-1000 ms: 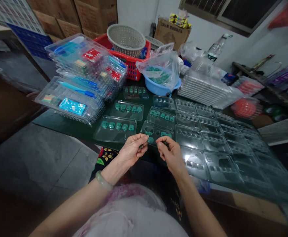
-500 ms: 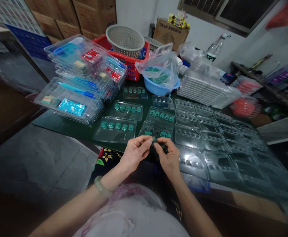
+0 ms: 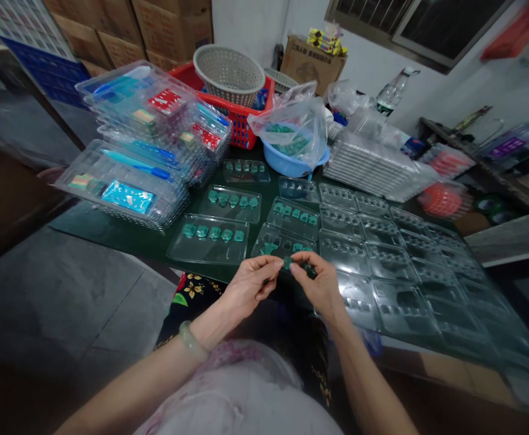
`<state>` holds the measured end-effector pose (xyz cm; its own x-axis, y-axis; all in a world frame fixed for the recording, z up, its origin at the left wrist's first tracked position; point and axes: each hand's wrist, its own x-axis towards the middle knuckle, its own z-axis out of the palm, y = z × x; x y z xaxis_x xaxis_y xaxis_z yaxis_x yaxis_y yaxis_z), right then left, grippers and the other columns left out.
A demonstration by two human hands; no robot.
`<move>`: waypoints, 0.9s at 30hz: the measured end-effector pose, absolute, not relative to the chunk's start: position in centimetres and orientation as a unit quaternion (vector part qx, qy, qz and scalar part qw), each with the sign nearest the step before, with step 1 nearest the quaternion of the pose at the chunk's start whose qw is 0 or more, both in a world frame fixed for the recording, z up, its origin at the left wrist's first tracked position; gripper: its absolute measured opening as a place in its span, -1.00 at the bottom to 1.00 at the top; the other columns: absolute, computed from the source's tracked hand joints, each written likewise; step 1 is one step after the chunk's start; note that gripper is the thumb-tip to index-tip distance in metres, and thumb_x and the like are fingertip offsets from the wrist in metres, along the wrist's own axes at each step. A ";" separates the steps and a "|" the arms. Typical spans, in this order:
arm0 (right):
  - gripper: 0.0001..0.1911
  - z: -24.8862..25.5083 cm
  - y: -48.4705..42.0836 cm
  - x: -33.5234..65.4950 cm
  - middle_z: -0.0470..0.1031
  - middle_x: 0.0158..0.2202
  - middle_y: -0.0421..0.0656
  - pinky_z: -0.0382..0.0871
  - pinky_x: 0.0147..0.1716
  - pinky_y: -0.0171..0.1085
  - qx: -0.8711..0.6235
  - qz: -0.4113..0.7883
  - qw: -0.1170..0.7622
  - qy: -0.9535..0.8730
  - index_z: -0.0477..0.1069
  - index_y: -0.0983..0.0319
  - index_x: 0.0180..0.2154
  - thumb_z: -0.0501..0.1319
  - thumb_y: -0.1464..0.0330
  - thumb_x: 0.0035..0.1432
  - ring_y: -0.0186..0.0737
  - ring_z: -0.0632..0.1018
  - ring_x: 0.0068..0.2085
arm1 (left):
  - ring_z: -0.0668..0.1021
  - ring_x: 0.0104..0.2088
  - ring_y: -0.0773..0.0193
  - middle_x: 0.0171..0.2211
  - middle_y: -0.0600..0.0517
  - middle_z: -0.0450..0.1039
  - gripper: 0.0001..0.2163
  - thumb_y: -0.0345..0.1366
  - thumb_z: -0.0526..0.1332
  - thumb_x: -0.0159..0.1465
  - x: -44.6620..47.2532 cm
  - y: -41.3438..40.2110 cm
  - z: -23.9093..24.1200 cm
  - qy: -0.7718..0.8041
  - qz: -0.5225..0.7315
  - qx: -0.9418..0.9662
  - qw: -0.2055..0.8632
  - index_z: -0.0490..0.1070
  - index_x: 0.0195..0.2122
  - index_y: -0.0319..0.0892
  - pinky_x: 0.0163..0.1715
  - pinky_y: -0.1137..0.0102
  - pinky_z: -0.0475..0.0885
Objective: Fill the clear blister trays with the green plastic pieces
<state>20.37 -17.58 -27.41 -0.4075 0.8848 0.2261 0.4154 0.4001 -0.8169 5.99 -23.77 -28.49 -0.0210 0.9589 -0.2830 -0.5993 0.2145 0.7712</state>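
Observation:
Between the fingertips of my left hand (image 3: 253, 283) and my right hand (image 3: 317, 279) is a small dark green translucent piece (image 3: 287, 263). Both hands pinch it just over the table's front edge. Behind my hands lies a clear plastic tray (image 3: 259, 234) with a few green pieces (image 3: 301, 248) in its slots. To its left, another clear tray (image 3: 178, 249) holds a row of several green pieces (image 3: 215, 233). Farther back stand two more filled trays, one with green pieces (image 3: 234, 200) and one with green pieces (image 3: 295, 212). Something dark is partly hidden under my right fingers.
Clear trays with bare slots (image 3: 400, 296) cover the table's right side. A blue basin (image 3: 287, 164) with a plastic bag of green pieces stands at the back, beside stacked clear trays (image 3: 373, 163). Packed clear boxes (image 3: 128, 175) pile up on the left. Behind is a red basket (image 3: 241, 124).
Both hands have shifted slightly toward me and right. My right hand has turned a little, showing more of the green piece between my fingertips and of the tray behind.

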 end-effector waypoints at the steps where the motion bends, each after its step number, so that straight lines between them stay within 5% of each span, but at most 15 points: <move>1: -0.81 -27.3 -16.7 20.5 0.47 -0.40 -0.16 0.32 -0.32 -0.29 -0.429 0.320 0.337 -0.774 0.40 0.25 -0.30 0.13 0.31 0.02 -0.26 0.47 -0.36 | 0.13 -0.72 0.58 -0.64 0.16 0.13 -0.83 -0.28 0.23 0.06 5.8 -23.8 -28.5 0.405 0.591 0.216 0.663 0.39 -0.38 -0.28 -0.77 0.56 -0.17; 14: -0.82 -27.8 -11.0 18.3 0.47 -0.25 -0.13 0.25 -0.25 -0.31 -0.410 0.108 0.085 -0.901 0.42 0.21 -0.27 0.10 0.40 0.06 -0.21 0.45 -0.22 | 0.12 -0.75 0.56 -0.68 0.18 0.11 -0.86 -0.30 0.18 0.12 2.2 -24.8 -28.6 0.466 0.642 0.236 0.561 0.37 -0.36 -0.28 -0.78 0.55 -0.17; 20: -0.80 -27.4 -11.9 16.7 0.45 -0.33 -0.08 0.21 -0.42 -0.31 -0.399 -0.005 0.000 -0.917 0.44 0.21 -0.37 0.05 0.39 0.11 -0.21 0.47 -0.36 | 0.11 -0.76 0.56 -0.73 0.19 0.10 -0.84 -0.28 0.18 0.11 2.5 -24.5 -29.2 0.484 0.633 0.257 0.546 0.37 -0.35 -0.28 -0.78 0.57 -0.17; 27: -0.76 -27.0 -14.0 17.9 0.45 -0.35 -0.12 0.22 -0.34 -0.33 -0.373 0.082 0.211 -0.900 0.42 0.20 -0.23 0.02 0.31 0.17 -0.25 0.45 -0.32 | 0.16 -0.74 0.56 -0.63 0.16 0.17 -0.80 -0.25 0.20 0.08 2.3 -24.8 -29.2 0.466 0.663 0.223 0.543 0.36 -0.32 -0.27 -0.81 0.59 -0.12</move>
